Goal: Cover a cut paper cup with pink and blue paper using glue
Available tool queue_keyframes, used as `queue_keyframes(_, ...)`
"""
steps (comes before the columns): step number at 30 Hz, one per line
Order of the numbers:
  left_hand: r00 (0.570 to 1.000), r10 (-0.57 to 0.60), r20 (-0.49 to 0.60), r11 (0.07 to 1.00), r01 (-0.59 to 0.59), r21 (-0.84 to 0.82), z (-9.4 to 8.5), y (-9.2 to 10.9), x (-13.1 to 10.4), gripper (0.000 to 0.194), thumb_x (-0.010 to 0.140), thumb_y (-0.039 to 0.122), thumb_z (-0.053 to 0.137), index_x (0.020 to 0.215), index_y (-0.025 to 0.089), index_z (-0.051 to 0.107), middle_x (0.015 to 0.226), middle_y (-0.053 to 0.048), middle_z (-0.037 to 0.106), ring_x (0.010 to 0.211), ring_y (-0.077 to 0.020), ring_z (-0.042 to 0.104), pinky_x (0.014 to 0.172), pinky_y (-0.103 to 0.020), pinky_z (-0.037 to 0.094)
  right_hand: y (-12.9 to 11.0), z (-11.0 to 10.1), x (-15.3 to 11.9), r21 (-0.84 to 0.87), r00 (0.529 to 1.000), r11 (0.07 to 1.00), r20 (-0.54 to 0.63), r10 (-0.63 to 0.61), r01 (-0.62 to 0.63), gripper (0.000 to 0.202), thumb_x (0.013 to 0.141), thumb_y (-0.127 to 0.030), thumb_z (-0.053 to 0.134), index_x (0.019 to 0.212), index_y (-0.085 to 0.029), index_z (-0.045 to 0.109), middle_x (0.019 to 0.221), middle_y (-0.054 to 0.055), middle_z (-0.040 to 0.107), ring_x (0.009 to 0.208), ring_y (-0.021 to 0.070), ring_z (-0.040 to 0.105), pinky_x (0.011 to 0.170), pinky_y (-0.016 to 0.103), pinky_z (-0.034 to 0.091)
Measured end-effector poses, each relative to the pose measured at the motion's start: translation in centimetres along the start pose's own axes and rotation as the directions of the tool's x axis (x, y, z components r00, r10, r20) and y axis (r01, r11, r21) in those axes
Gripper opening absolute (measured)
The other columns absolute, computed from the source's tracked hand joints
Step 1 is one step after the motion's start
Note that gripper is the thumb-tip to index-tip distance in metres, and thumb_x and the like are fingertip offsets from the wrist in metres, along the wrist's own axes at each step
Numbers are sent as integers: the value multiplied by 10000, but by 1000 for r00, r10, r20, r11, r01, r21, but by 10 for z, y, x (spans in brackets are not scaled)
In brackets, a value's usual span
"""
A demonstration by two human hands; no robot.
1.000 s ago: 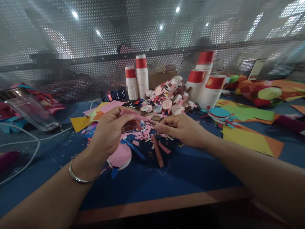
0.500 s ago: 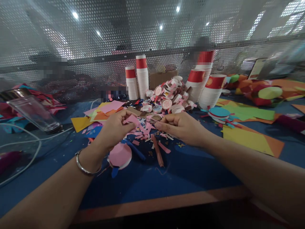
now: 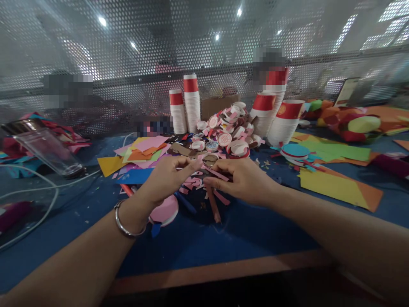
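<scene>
A narrow pink paper strip (image 3: 216, 172) spans the gap between my hands above the scraps. My right hand (image 3: 244, 181) grips its near end between thumb and fingers. At the other end, the pinched fingertips of my left hand (image 3: 169, 179) meet the strip; a silver bangle circles that wrist. Below my left hand lies a round lid covered in pink paper (image 3: 165, 211), partly hidden by the wrist. A blue rolled stick (image 3: 185, 202) and a brownish-pink rolled stick (image 3: 212, 204) rest on the blue table among pink paper scraps (image 3: 191, 183).
Behind my hands rises a heap of paper-covered round lids (image 3: 223, 138). Stacked red-and-white paper cups (image 3: 191, 106) stand on both sides of it. Coloured paper sheets (image 3: 338, 187) lie right and left. A clear bottle (image 3: 53, 151) leans at left near a white cable (image 3: 53, 196).
My left hand has moved right, towards my right hand. The wider pink paper piece it held is no longer visible there, and a pink strip now shows between both hands.
</scene>
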State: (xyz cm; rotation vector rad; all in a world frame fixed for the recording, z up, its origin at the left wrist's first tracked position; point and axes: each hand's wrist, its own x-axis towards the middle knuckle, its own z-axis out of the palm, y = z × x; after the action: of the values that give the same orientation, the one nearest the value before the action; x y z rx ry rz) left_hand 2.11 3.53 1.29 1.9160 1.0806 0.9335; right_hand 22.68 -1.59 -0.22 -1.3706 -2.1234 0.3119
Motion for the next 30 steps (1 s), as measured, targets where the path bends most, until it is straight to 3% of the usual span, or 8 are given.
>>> queue_keyframes(2,999,-6,54,1000,6,-5,3,-3,1,296,832,476,745,768,191,790,779,-39,747,781,-216,646,717,-305,458,0,1,0,-6,1000,1000,13,1,-1,430,947,-546,581,707,-192,536,638,-29,477,587,122,402,559,294,209)
queue_keyframes(5,999,-3,45,999,4,-40,6,-4,2,265,822,443,751,805,181,784,834,-61,764,817,-217,671,749,-309,488,-2,3,-1,9,999,1000,35,-6,5,403,947,-524,583,720,-194,541,642,-25,500,586,123,412,558,285,223)
queue_keyframes(12,992,-17,126,1000,20,-20,12,-2,0,295,844,479,719,781,201,794,756,-56,758,720,-213,688,683,-308,519,-6,6,-3,-10,998,999,43,-39,40,255,935,-419,617,881,-179,682,713,13,648,608,141,499,584,282,264)
queue_keyframes(15,998,58,37,998,-58,-15,11,-3,2,237,803,429,772,743,201,789,749,-45,753,722,-208,670,682,-303,511,-7,6,-2,-32,999,999,45,-29,31,174,907,-345,638,916,-181,697,747,20,680,619,144,523,592,283,274)
queue_keyframes(19,988,95,-121,995,-97,-12,4,-4,5,212,827,391,762,748,198,793,775,-37,743,739,-173,636,731,-293,497,-6,4,-3,-52,1000,999,26,2,-1,327,931,-494,623,815,-190,650,697,11,636,608,145,506,579,287,263)
queue_keyframes(24,987,-58,-150,957,12,-290,-8,-7,8,169,765,341,819,721,182,785,796,-42,743,693,-146,655,732,-295,548,-3,2,-5,-34,998,999,-59,21,-24,364,880,-550,687,845,-191,644,716,16,630,626,159,514,586,282,300)
queue_keyframes(30,980,-189,-65,850,130,-510,-6,-6,7,174,682,291,877,721,153,779,822,-73,777,688,-149,678,746,-299,586,-2,3,-8,-23,981,998,-183,-61,57,49,829,-201,657,871,-209,634,736,-9,670,607,141,533,602,255,343)
